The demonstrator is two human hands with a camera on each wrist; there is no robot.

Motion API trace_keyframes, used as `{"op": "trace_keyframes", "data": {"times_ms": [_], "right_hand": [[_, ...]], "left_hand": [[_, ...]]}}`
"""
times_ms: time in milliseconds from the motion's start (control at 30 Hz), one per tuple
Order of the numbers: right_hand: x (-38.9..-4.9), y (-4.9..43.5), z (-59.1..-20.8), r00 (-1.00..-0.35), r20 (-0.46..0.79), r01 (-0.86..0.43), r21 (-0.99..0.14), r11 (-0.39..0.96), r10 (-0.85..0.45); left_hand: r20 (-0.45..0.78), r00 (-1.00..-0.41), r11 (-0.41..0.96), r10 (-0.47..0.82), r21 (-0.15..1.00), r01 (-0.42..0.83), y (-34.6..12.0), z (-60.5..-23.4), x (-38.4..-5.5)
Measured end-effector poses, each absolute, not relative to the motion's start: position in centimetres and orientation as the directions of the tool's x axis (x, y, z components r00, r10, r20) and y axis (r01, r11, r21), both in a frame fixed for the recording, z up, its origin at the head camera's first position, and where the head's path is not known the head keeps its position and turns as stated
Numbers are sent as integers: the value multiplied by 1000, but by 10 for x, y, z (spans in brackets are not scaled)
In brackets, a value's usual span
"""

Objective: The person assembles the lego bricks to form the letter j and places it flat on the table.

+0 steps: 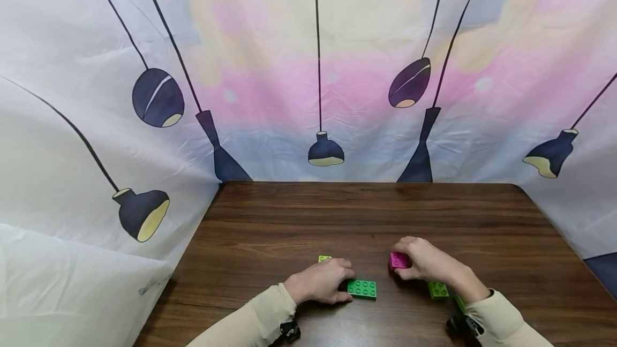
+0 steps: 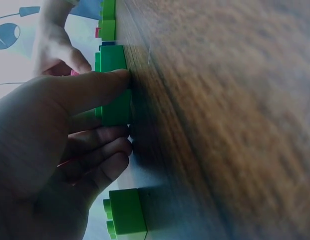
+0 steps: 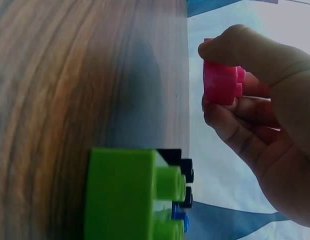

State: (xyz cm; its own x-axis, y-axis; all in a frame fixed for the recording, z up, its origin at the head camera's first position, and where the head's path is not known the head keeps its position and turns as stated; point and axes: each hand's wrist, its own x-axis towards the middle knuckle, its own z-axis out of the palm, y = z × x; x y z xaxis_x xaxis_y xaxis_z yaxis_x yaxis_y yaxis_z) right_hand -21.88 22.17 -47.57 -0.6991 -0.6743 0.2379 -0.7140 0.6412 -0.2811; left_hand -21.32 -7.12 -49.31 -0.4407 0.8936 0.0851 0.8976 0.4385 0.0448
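Observation:
On the table, a green toy building brick (image 1: 362,289) lies flat with two rows of studs upward. My left hand (image 1: 322,281) grips its left end, the thumb (image 2: 102,86) along its near side. A pink brick (image 3: 222,84) is pinched between the thumb and fingers of my right hand (image 1: 429,261), and it appears slightly off the table. Beyond the left hand sits a lime brick (image 1: 324,258), partly covered by that hand in the head view. Another lime brick (image 1: 438,290) stands beneath the right wrist.
A further green brick (image 1: 459,303) is mostly hidden by the right forearm. Black (image 3: 186,170) and blue (image 3: 180,218) pieces show behind the lime brick in the right wrist view. The wooden table (image 1: 289,213) ends at a hanging cloth (image 1: 270,95) printed with lamps.

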Motion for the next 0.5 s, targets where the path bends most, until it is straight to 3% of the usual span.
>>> {"op": "trace_keyframes", "data": {"times_ms": [500], "right_hand": [[-207, 208, -476, -680, 233, -730, -312, 609, -695]], "left_hand": [[98, -442, 440, 892, 41, 897, -71, -495, -213]]}}
